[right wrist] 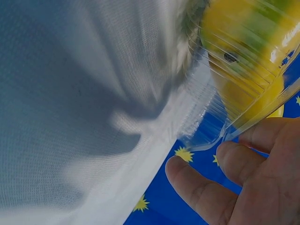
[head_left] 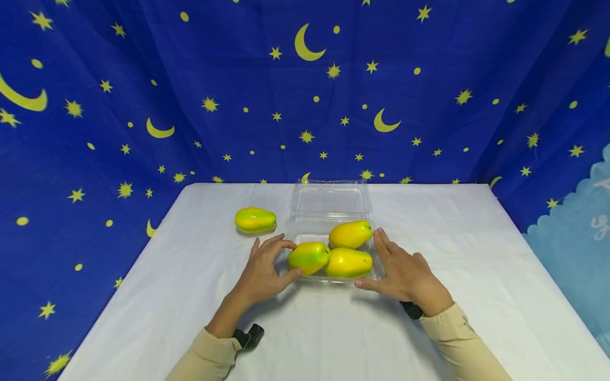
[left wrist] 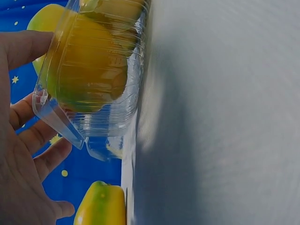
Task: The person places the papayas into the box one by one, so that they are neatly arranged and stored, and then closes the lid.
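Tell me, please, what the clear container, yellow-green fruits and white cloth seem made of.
Container: thin, glossy clear plastic; see-through with moulded ridges.
Papaya-like fruits: smooth and shiny, perhaps plastic or foam imitations, though real skin can't be ruled out.
White cloth: matt woven fabric, judging by its weave and soft folds.

Free rear-left corner in container (head_left: 308, 233), papayas (head_left: 350, 234) alongside

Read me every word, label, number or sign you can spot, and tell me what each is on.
No text can be read whole.
White lettering on the light blue cloth, head view's right edge: cut off, unreadable.
Small dark mark on the right sleeve: too small to tell if it is writing.
Faint marks on the clear container, left wrist view: too blurred to read.
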### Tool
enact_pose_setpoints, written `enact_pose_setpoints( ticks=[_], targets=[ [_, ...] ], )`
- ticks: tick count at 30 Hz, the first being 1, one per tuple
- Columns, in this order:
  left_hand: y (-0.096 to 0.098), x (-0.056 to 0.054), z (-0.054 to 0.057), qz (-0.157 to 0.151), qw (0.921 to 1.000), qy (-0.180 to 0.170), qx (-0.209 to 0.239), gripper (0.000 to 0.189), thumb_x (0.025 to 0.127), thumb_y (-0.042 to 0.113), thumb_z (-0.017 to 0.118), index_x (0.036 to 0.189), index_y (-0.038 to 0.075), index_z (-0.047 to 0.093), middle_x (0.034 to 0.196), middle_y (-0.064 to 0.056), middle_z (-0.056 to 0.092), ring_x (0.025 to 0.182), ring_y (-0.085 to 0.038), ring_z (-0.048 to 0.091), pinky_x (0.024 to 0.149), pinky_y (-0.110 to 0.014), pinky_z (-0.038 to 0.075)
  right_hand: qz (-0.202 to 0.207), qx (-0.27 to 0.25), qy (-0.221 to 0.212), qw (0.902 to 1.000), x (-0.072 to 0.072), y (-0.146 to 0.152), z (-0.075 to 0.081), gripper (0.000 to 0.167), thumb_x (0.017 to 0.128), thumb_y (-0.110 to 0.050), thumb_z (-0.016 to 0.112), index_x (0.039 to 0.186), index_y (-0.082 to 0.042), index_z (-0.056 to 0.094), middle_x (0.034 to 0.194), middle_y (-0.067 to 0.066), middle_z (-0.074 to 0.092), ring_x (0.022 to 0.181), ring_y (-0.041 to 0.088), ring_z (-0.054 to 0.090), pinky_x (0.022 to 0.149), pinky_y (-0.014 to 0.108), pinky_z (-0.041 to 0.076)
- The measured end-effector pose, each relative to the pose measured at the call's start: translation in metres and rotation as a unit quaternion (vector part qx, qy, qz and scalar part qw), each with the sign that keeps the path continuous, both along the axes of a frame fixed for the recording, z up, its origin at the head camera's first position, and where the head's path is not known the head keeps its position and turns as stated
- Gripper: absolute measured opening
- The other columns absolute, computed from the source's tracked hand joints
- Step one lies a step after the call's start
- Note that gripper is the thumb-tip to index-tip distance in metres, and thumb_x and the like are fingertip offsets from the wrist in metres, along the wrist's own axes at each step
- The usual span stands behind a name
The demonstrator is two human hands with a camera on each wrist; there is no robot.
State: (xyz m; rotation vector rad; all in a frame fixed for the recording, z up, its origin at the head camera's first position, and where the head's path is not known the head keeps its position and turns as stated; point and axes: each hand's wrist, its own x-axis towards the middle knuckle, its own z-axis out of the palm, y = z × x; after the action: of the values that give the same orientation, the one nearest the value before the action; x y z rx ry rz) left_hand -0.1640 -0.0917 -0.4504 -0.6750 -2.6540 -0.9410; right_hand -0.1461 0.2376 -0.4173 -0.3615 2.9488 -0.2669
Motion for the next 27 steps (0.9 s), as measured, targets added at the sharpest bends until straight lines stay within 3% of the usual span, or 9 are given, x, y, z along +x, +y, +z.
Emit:
enact_pose_setpoints(
  ticks=[10, 18, 27],
  targets=[
    [-0.001, -0.004, 0.005, -0.008, 0.9999, 0.009, 0.007, 0.053, 0.081, 0.044, 0.08, 0.125, 0.021, 0.061, 0.133, -0.002, 0.065, 0.141, -0.029, 0.047, 0.115, -0.074, 0.016, 0.0, 0.005, 0.0, 1.0, -0.001, 0.001, 0.001, 0.127, 0.075, -0.091, 0.049, 0.161, -0.006, 0.009, 0.169, 0.012, 0.009, 0.144, 0.041, 0.04, 0.096, 0.076, 0.039],
    [-0.003, -0.009, 0.012, -0.009, 0.9996, 0.017, 0.018, 0.051, 0.08, 0.038, 0.079, 0.124, 0.019, 0.063, 0.133, -0.004, 0.065, 0.139, -0.031, 0.048, 0.117, -0.065, 0.023, 0.002, 0.002, 0.003, 1.0, 0.0, 0.0, 0.002, 0.127, 0.075, -0.09, 0.05, 0.161, -0.005, 0.01, 0.169, 0.012, 0.01, 0.144, 0.041, 0.04, 0.096, 0.078, 0.037],
    [-0.004, -0.015, 0.021, -0.013, 0.9996, 0.025, 0.008, 0.053, 0.082, 0.04, 0.078, 0.127, 0.02, 0.061, 0.137, -0.005, 0.062, 0.14, -0.031, 0.046, 0.117, -0.068, 0.02, 0.002, 0.0, 0.001, 1.0, 0.0, -0.001, 0.001, 0.128, 0.075, -0.091, 0.048, 0.161, -0.006, 0.008, 0.169, 0.011, 0.009, 0.144, 0.04, 0.04, 0.097, 0.077, 0.037]
  ],
)
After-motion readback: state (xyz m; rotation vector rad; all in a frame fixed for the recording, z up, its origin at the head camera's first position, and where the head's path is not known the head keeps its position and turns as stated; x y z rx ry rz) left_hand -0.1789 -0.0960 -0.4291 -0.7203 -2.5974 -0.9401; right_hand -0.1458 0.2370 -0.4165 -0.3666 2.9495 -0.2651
